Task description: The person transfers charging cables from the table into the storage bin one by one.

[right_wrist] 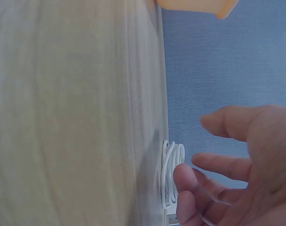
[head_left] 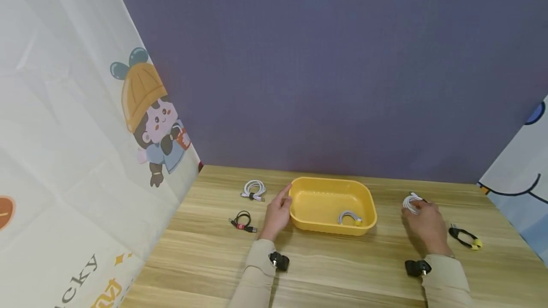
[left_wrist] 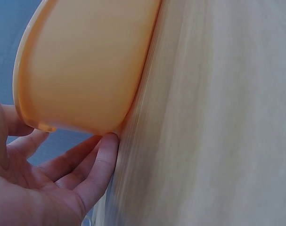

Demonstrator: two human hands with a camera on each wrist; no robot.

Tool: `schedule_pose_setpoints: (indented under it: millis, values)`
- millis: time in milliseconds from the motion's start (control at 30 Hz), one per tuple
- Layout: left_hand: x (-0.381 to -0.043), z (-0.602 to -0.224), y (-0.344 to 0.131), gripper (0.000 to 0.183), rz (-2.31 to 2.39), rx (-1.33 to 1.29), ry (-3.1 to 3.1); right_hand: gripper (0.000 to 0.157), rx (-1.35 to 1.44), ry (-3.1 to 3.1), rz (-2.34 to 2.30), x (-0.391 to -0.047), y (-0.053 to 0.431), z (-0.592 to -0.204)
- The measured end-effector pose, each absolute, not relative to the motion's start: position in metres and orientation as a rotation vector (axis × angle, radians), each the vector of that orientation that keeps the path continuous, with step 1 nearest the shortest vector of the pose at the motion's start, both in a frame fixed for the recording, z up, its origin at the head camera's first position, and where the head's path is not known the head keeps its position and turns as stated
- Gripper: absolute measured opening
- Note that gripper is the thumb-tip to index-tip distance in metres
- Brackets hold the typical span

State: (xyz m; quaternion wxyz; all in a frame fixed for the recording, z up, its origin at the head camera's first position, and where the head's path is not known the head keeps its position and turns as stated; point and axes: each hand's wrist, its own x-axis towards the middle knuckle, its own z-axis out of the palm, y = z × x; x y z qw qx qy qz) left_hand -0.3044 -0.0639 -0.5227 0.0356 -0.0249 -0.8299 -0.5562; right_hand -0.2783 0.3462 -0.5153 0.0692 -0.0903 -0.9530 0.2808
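Note:
A yellow plastic bin (head_left: 334,228) stands on the table with a coiled grey-white cable (head_left: 348,215) inside. My left hand (head_left: 276,213) is at its left end; in the left wrist view, fingertips (left_wrist: 110,141) touch the bin's outer wall (left_wrist: 81,70) low down, and another digit lies by the rim. My right hand (head_left: 425,225) reaches down at a coiled white cable (head_left: 410,202) right of the bin. In the right wrist view the fingers bend loosely beside that coil (right_wrist: 169,174), with the thumb held apart; whether a fingertip touches it is hard to tell.
A white coiled cable (head_left: 255,188) and a black cable with a red tie (head_left: 244,221) lie left of the bin. Farther right is a black cable with yellow ends (head_left: 464,237). A dark blue panel (head_left: 325,70) rises behind the wooden table (head_left: 342,274).

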Motion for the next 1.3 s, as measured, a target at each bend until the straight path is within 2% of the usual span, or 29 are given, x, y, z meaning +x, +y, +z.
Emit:
schedule_pose_setpoints:
  millis: [433,867,1300]
  values:
    - [-0.3045,-0.5236,-0.0645,0.044,-1.709,-0.077,-2.547,0.062,-0.210,-2.950,0.858,-0.2785,0.3494,-0.5162]
    - [-0.3036,-0.5237,-0.0650,0.042,-1.647,-0.103,-2.537,0.045,-0.197,-2.943,0.819,-0.2801,0.3515,-0.5150]
    - [-0.3048,-0.5245,-0.0639,0.043,-1.621,-0.097,-2.555,0.040,-0.147,-2.948,0.775,-0.2807,0.3525,-0.5187]
